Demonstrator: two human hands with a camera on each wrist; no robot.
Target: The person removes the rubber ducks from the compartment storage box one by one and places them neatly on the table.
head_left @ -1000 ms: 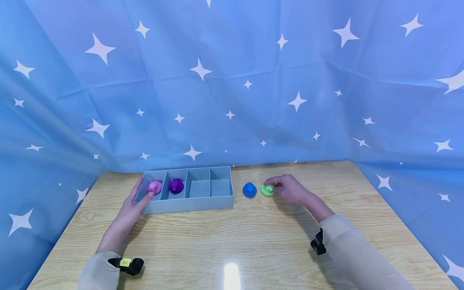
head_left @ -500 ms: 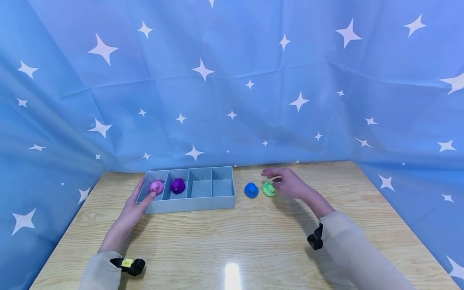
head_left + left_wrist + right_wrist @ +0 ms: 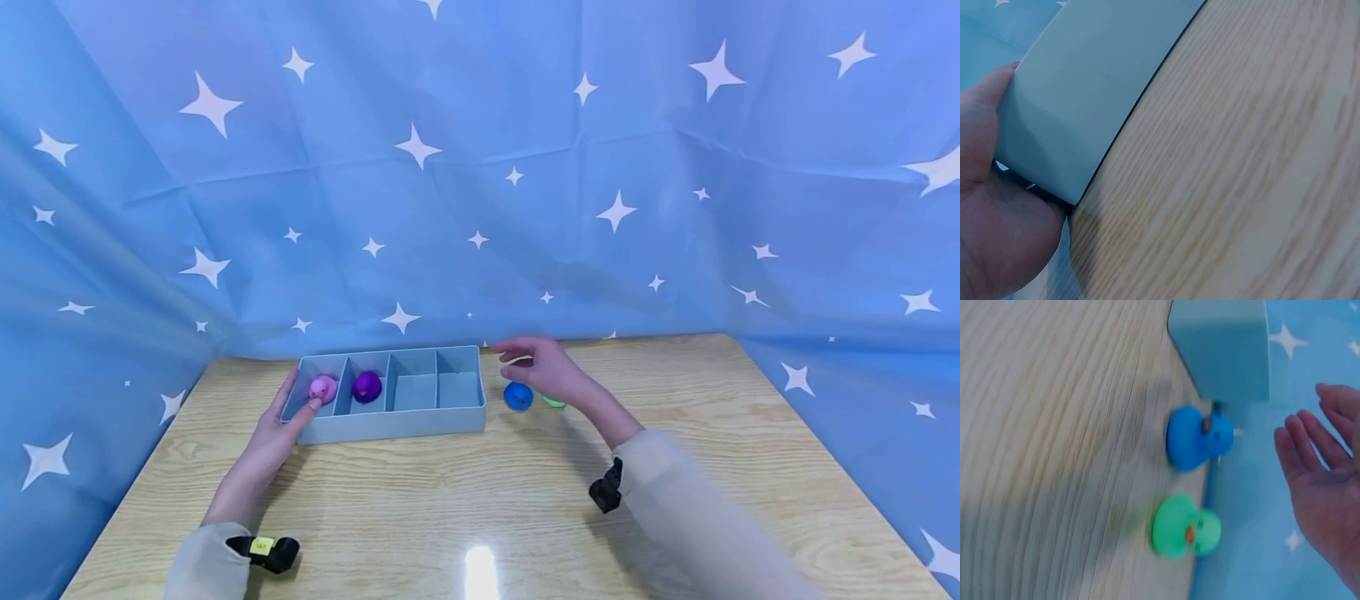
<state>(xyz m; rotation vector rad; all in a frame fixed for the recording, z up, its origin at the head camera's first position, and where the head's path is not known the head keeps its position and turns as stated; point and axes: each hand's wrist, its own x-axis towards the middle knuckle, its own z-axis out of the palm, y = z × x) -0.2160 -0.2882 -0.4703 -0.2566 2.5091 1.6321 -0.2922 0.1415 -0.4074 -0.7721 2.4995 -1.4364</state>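
Gripping the left end of the grey-blue divided box, my left hand has its thumb over the front rim near the pink rubber duck in the leftmost compartment; the purple rubber duck sits in the next. From my end, I have the right hand, fingers loosely extended, above the blue rubber duck and green rubber duck, both on the table right of the box.

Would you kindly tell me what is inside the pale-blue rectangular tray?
The leftmost compartment holds a pink toy duck, the next a round purple toy; nothing shows in the other two. What lies beneath both toys is covered.
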